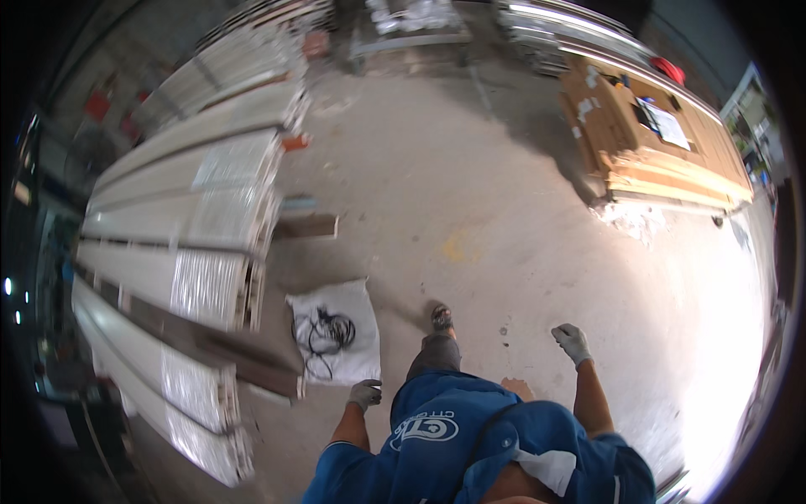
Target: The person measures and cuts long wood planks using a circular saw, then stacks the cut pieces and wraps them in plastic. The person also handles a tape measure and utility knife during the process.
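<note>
My left hand point(365, 393), in a grey work glove, hangs beside my body with its fingers curled in and nothing seen in it. Nearest to it lies a white sack or sheet point(357, 323) on the floor, a short way ahead of the hand. A coil of black cord or strapping point(332, 332) rests on that sheet. My right hand point(573, 343), in a matching glove, is held out over bare floor to the right. Its fingers are closed and appear to hold nothing. Neither hand touches an object.
Long plastic-wrapped stacks of pale boards point(210, 286) line the left side, with a brown beam point(306, 227) jutting out. Far right stands a cardboard-covered pile point(672, 160) bearing a clipboard point(667, 126). A low table point(411, 40) with wrapped goods stands at the back. Concrete floor point(470, 185) lies between.
</note>
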A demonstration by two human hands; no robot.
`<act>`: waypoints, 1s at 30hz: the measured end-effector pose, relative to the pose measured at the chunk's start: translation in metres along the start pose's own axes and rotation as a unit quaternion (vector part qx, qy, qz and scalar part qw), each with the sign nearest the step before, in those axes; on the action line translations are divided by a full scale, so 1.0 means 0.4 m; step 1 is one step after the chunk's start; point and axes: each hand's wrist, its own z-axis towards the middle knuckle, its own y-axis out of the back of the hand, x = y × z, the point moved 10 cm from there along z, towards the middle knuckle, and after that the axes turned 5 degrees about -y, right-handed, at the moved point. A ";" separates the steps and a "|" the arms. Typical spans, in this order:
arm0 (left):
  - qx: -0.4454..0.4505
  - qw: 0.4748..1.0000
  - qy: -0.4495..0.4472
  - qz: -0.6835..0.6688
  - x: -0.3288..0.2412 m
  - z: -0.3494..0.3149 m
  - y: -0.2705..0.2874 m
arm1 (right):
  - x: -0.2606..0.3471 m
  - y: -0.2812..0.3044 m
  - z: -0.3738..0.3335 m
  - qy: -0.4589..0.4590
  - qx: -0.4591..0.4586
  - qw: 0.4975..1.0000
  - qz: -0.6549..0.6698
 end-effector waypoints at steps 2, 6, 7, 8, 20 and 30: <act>-0.039 0.999 -0.030 0.004 -0.223 0.058 -0.045 | 0.022 0.037 0.051 -0.050 0.012 0.998 0.027; -0.037 0.992 -0.122 0.020 -0.746 0.191 -0.185 | -0.043 0.115 0.147 -0.172 0.006 0.975 0.142; -0.029 0.990 -0.134 0.036 -0.876 0.228 -0.223 | -0.085 0.128 0.164 -0.220 -0.009 0.958 0.183; -0.009 0.986 -0.146 0.083 -1.003 0.267 -0.273 | -0.118 0.133 0.181 -0.242 -0.012 0.946 0.215; 0.025 0.982 -0.107 0.153 -1.678 0.563 -0.870 | -0.111 0.386 0.840 -0.390 -0.024 0.873 0.290; 0.069 0.701 -0.409 0.580 -2.222 0.751 -1.225 | 0.753 0.991 1.872 -0.068 -0.140 0.973 0.168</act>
